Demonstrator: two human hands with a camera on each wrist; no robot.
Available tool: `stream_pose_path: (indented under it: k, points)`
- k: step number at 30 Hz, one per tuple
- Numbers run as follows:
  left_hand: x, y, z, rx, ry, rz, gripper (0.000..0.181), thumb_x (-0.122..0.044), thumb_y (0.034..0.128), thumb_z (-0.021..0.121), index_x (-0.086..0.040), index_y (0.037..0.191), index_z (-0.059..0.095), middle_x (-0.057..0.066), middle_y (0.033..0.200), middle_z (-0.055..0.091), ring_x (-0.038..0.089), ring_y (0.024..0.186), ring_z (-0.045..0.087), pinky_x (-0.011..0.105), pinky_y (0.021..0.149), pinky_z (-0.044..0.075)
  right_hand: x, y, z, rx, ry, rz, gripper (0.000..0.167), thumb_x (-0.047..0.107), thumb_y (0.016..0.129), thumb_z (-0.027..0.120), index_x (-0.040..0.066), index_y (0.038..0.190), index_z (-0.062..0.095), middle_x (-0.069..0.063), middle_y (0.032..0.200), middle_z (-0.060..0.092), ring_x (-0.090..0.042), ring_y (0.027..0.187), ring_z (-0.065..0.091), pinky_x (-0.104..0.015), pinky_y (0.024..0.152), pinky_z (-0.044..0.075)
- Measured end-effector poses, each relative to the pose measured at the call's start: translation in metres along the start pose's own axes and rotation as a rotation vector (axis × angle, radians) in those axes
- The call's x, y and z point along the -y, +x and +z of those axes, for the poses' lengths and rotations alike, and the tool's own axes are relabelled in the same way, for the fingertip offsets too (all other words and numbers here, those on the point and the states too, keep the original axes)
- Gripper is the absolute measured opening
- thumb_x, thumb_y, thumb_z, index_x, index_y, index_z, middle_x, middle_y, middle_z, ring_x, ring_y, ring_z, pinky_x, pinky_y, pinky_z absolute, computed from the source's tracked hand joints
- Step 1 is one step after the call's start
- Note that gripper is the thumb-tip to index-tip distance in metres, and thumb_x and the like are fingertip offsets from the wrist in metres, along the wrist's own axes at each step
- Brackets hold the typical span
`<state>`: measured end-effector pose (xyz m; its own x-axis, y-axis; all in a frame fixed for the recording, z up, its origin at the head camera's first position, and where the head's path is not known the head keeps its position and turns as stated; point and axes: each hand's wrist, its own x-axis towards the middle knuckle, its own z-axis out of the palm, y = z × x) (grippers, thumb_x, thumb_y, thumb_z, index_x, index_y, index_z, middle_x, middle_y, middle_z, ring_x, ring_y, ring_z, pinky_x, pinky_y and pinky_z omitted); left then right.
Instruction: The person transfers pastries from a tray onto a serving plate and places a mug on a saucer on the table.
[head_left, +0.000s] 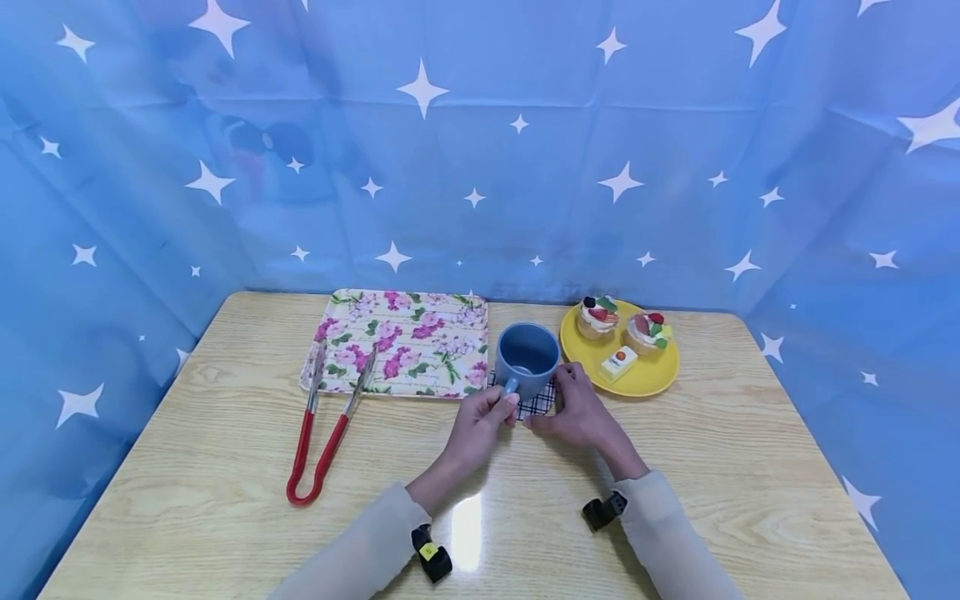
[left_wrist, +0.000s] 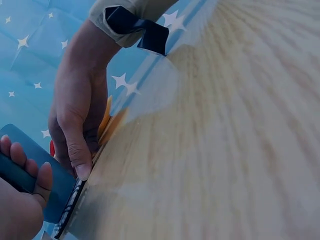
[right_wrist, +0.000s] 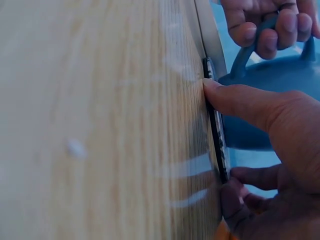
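A blue mug (head_left: 534, 382) stands upright on a black-and-white checked coaster (head_left: 536, 406) in the middle of the table. My left hand (head_left: 477, 427) grips the mug by its handle, with the fingers curled round it in the right wrist view. My right hand (head_left: 583, 415) holds the coaster by its edges, thumb (right_wrist: 240, 102) on the near side and fingers on the right side. In that view the coaster (right_wrist: 218, 137) lies flat against the table, under the mug (right_wrist: 250, 135). The mug hides most of the coaster in the head view.
A floral tray (head_left: 420, 333) lies to the left of the mug. Tongs (head_left: 303, 442) with red handles rest partly on it. At the right, a yellow plate (head_left: 652, 382) bears two fruit-topped tarts (head_left: 597, 317) and a small white-and-yellow piece (head_left: 618, 363). A starry blue curtain (head_left: 480, 150) hangs behind the table.
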<state>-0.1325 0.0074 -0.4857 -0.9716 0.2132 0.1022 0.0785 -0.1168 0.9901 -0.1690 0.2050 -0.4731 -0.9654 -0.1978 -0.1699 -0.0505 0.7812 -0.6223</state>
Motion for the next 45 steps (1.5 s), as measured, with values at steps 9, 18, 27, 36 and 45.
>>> stream_pose_path:
  k: [9, 18, 27, 36, 45]
  points:
    - [0.001, 0.0, -0.001, -0.015, 0.023, -0.024, 0.033, -0.019, 0.1061, 0.056, 0.007, 0.089, 0.067, 0.026, 0.086, 0.064, 0.015, 0.081, 0.057, 0.027, 0.079, 0.049, 0.001, 0.002, -0.002, -0.001, -0.009, -0.002, 0.093, 0.032, 0.077, 0.089, 0.003, 0.151, 0.042, -0.014, 0.138, 0.041, -0.032, 0.122, 0.043, -0.053, 0.105, 0.047]
    - [-0.004, -0.004, -0.012, -0.019, 0.148, -0.045, 0.027, -0.031, 0.1044, 0.06, -0.01, 0.097, 0.075, 0.016, 0.098, 0.07, 0.015, 0.082, 0.053, 0.023, 0.074, 0.044, -0.002, 0.0, -0.002, -0.012, 0.012, 0.0, 0.091, 0.033, 0.079, 0.089, 0.004, 0.152, 0.043, -0.013, 0.138, 0.042, -0.03, 0.121, 0.045, -0.051, 0.105, 0.047]
    - [-0.017, -0.004, -0.039, 0.009, 0.221, 0.029, 0.027, -0.031, 0.1048, 0.06, -0.012, 0.121, 0.072, 0.008, 0.125, 0.068, 0.038, 0.092, 0.069, 0.039, 0.075, 0.058, -0.002, -0.012, -0.015, 0.006, 0.044, -0.036, 0.075, 0.028, 0.088, 0.082, 0.009, 0.151, 0.046, -0.013, 0.129, 0.053, -0.027, 0.109, 0.053, -0.038, 0.089, 0.051]
    - [-0.033, -0.006, -0.074, 0.003, 0.463, 0.159, 0.036, -0.029, 0.1059, 0.058, -0.024, 0.141, 0.059, 0.003, 0.144, 0.06, 0.029, 0.118, 0.065, 0.041, 0.094, 0.057, -0.007, -0.025, -0.043, -0.038, 0.033, -0.058, 0.071, 0.031, 0.096, 0.072, 0.009, 0.155, 0.04, -0.017, 0.151, 0.047, -0.035, 0.125, 0.056, -0.05, 0.099, 0.054]
    - [-0.053, -0.006, -0.117, -0.04, 0.719, 0.237, 0.058, -0.044, 0.1042, 0.057, -0.029, 0.157, 0.04, 0.008, 0.163, 0.04, 0.034, 0.152, 0.035, 0.068, 0.117, 0.029, -0.01, -0.04, -0.075, -0.159, -0.016, -0.162, 0.07, 0.039, 0.099, 0.068, 0.009, 0.155, 0.039, -0.022, 0.153, 0.044, -0.042, 0.13, 0.053, -0.055, 0.094, 0.055]
